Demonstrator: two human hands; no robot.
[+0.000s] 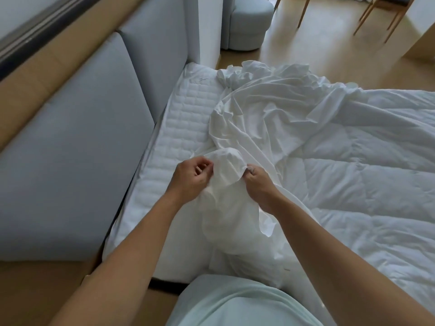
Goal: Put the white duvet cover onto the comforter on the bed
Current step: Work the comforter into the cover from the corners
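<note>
Loosely the cover [270,118] lay rumpled over the headboard [82,149] end of the comforter [364,172], one bunched corner lifted off it. My left hand [190,180] pinched that corner on its side away from the comforter; my right hand [259,187] gripped the nearer side. Bare mattress [188,128] showed between comforter and headboard.

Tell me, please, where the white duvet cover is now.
Head view, centre: the crumpled white duvet cover overlaps the quilted white comforter, its near end held by left hand and right hand.
</note>
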